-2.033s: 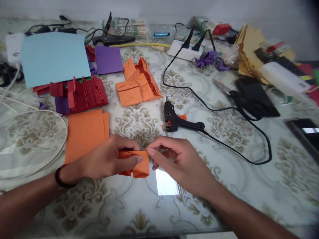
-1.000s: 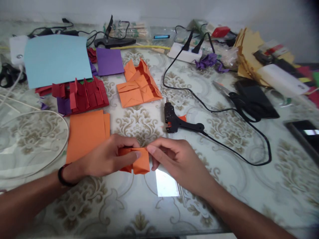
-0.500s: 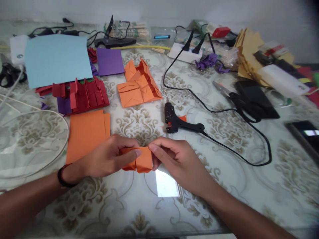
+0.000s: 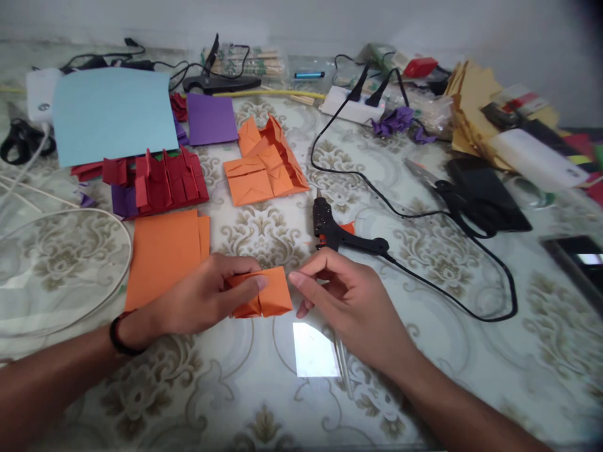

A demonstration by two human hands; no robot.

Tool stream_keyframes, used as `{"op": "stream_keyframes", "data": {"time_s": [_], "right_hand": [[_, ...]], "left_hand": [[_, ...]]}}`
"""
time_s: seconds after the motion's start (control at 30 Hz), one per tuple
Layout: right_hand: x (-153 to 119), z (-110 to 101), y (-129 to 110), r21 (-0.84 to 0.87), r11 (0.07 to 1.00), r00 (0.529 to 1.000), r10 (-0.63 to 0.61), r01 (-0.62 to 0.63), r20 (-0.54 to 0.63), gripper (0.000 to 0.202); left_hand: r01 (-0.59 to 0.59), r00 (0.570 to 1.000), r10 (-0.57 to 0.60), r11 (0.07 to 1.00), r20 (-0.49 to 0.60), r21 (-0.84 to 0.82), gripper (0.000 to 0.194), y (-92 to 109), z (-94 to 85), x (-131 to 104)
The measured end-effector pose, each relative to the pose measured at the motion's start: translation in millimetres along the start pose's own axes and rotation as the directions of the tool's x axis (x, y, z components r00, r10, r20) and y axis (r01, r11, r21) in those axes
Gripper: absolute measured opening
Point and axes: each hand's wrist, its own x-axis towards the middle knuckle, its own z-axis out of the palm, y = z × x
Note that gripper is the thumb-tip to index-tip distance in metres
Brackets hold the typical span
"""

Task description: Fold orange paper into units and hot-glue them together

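Note:
My left hand (image 4: 230, 289) pinches a folded orange paper piece (image 4: 276, 292), thumb on top and fingers behind. The piece has a slit near its middle and its lower edge bulges out in folds. Just off its right edge is my right hand (image 4: 336, 289), thumb and forefinger brought together and the other fingers curled below. Whether anything small sits in that pinch is hidden. Beyond the right hand lies a black glue gun (image 4: 330, 226) with a scrap of orange paper beside it. Orange paper sheets (image 4: 162, 251) lie partly behind my left hand.
Farther back sit a folded orange paper assembly (image 4: 264, 169), red folded paper pieces (image 4: 172, 179), a purple sheet (image 4: 211, 119) and a light blue sheet (image 4: 115, 116). The glue gun's cord (image 4: 377, 188) loops to a white power strip (image 4: 353, 105). Scissors (image 4: 447, 194) and phones lie right.
My right hand has come off the orange paper piece, moving slightly right. The piece, still in my left hand, has tilted so more of its front face shows. The view has shifted slightly.

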Motion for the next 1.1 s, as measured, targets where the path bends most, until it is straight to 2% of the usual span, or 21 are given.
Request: {"op": "stream_keyframes", "data": {"time_s": [0.2, 0.37, 0.47, 0.7, 0.93, 1.1], "right_hand": [[1.6, -1.6, -0.6, -0.08, 0.997, 0.996, 0.0, 0.007, 0.088, 0.044], [1.0, 2.2, -1.6, -0.013, 0.998, 0.977, 0.071, -0.069, 0.2, 0.023], [0.5, 5.2, -0.9, -0.011, 0.995, 0.965, 0.101, -0.101, 0.242, 0.027], [0.2, 7.6, -1.5, 0.106, 0.98, 0.965, 0.139, -0.166, 0.224, 0.034], [-2.3, 12.5, -1.1, 0.128, 0.982, 0.968, 0.11, -0.141, 0.224, 0.032], [-2.6, 13.4, 0.3, 0.191, 0.961, 0.96, 0.153, -0.199, 0.234, 0.034]], "left_hand": [[0.027, 0.997, -0.033, 0.996, -0.071, -0.083, 0.039, -4.9, 3.3, 2.5], [0.016, 1.0, -0.016, 1.0, 0.008, 0.007, 0.038, -2.5, 1.9, 1.0], [-0.007, 0.999, 0.004, 0.995, 0.036, 0.098, 0.038, -0.1, -0.2, -1.6], [-0.003, 0.996, 0.0, 1.0, 0.094, 0.028, 0.032, 5.8, -1.7, -1.8], [0.03, 0.99, -0.027, 0.999, 0.141, -0.015, 0.03, 7.7, -2.6, -1.4], [-0.008, 0.993, 0.014, 0.998, 0.113, -0.056, 0.036, 6.9, -4.5, -1.7]]}}
